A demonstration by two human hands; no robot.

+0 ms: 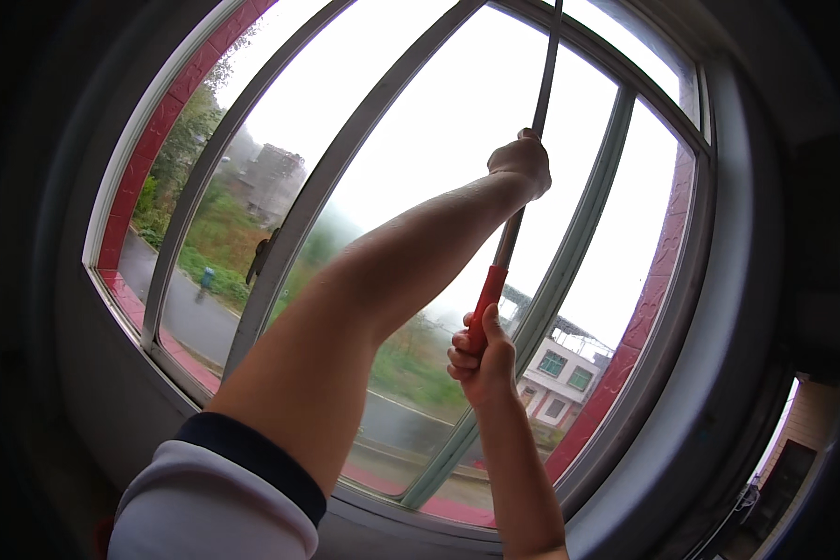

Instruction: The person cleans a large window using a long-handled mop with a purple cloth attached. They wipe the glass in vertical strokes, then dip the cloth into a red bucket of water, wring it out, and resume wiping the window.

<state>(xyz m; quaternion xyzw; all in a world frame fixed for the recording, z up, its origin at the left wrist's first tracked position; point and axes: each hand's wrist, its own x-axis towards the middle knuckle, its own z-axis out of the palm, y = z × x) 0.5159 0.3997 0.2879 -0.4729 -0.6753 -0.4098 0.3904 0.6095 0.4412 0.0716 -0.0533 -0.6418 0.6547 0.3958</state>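
Note:
A long metal pole point(545, 77) with a red handle grip point(488, 294) rises in front of a window and runs out past the top of the view, so its far end is hidden. High on the shaft, my left hand point(521, 164) is closed around the metal, with that arm stretched up across the glass. Lower down, my right hand point(486, 357) wraps the red grip, its thumb lying along the side. Behind both hands is a sliding window pane point(420, 175), which looks hazy towards its lower part.
Grey metal window frame bars point(353, 147) and a greenish upright point(581, 224) divide the window. A latch point(259, 259) sits on one bar. Red tiles point(129, 189) edge the opening outside. Beyond lie a wet road point(196, 322), greenery and a white building point(556, 378).

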